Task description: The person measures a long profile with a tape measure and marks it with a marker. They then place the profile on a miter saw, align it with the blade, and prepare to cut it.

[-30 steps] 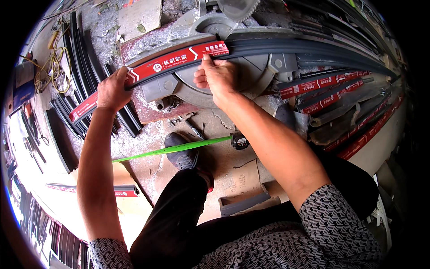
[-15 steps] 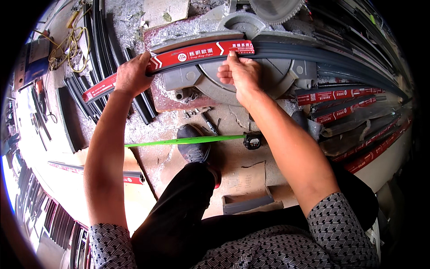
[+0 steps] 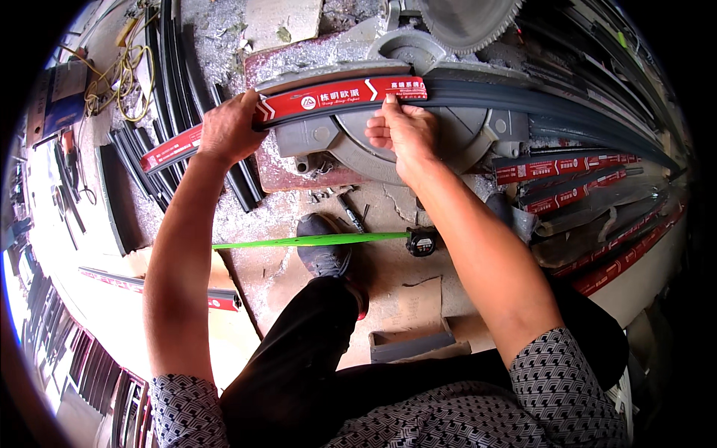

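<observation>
A long dark grey metal profile lies across the miter saw's round grey base. Red printed protective film covers its left part and stops near the middle. My left hand is closed around the film-covered profile, left of the saw base. My right hand is closed, its thumb and finger pinching the lower edge of the film close to its right end; the other fingers curl over the base. The toothed round saw blade stands above and beyond the profile, apart from both hands.
A green tape measure blade stretches over my shoe from its black case. More red-filmed profiles lie at the right. Black strips and a yellow cord are at the left. Metal shavings litter the far surface.
The view has shifted slightly. Both hands keep nearly the same hold on the profile and film.
</observation>
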`<state>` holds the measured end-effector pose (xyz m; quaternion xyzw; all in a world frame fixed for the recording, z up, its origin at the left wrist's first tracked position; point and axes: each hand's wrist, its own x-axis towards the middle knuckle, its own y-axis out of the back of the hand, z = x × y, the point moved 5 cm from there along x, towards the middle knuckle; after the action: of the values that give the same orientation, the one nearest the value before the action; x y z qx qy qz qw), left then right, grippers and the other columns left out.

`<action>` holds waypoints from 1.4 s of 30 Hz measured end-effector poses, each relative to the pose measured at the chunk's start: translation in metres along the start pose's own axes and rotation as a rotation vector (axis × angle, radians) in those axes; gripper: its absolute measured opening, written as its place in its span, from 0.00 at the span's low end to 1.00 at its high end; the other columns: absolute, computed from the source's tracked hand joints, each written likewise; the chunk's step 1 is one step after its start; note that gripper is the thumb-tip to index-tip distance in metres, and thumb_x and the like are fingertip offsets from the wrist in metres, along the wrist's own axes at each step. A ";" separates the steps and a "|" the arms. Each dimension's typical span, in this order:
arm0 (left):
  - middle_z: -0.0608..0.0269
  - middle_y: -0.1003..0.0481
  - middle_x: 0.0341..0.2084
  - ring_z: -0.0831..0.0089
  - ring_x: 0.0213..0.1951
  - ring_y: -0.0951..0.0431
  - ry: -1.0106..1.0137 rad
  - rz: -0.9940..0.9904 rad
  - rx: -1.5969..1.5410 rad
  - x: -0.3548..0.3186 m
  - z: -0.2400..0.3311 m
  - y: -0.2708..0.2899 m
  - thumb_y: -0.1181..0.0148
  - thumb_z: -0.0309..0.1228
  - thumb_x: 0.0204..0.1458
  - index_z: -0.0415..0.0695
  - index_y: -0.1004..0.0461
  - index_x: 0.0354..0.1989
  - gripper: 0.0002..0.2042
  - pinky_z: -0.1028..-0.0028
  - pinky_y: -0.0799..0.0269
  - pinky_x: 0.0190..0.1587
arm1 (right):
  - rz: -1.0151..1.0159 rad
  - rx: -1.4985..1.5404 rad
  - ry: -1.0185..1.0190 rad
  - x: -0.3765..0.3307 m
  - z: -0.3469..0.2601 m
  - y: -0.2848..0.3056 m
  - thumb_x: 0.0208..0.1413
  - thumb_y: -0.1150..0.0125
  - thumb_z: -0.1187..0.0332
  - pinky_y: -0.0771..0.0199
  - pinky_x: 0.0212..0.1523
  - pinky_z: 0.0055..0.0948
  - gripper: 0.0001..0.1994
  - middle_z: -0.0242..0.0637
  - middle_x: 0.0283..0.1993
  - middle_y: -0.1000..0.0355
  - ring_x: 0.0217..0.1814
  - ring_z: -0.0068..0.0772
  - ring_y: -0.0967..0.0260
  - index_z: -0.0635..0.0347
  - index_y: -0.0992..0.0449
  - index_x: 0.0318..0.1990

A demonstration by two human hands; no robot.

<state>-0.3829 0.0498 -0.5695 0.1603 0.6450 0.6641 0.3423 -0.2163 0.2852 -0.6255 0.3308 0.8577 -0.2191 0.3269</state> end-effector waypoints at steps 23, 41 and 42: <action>0.54 0.20 0.39 0.52 0.44 0.17 -0.045 0.159 0.199 0.000 0.014 0.002 0.32 0.36 0.49 0.45 0.28 0.44 0.16 0.55 0.21 0.48 | -0.025 -0.030 -0.010 -0.001 -0.001 0.002 0.69 0.40 0.54 0.21 0.22 0.26 0.20 0.41 0.27 0.20 0.22 0.30 0.22 0.64 0.25 0.34; 0.53 0.20 0.37 0.50 0.41 0.17 -0.044 0.141 0.193 0.004 0.011 0.001 0.32 0.34 0.48 0.45 0.29 0.43 0.16 0.53 0.21 0.45 | -0.081 -0.074 0.000 0.000 0.000 0.006 0.67 0.39 0.50 0.19 0.29 0.26 0.20 0.38 0.31 0.19 0.29 0.29 0.19 0.60 0.22 0.36; 0.53 0.20 0.37 0.50 0.42 0.17 -0.059 0.172 0.180 0.003 0.012 0.003 0.32 0.34 0.47 0.45 0.29 0.43 0.17 0.53 0.21 0.45 | -0.072 -0.084 -0.006 0.000 0.000 0.006 0.67 0.39 0.49 0.19 0.30 0.26 0.20 0.37 0.31 0.19 0.30 0.28 0.19 0.59 0.22 0.36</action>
<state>-0.3773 0.0610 -0.5658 0.2645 0.6755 0.6255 0.2871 -0.2120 0.2891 -0.6265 0.2849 0.8765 -0.1958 0.3351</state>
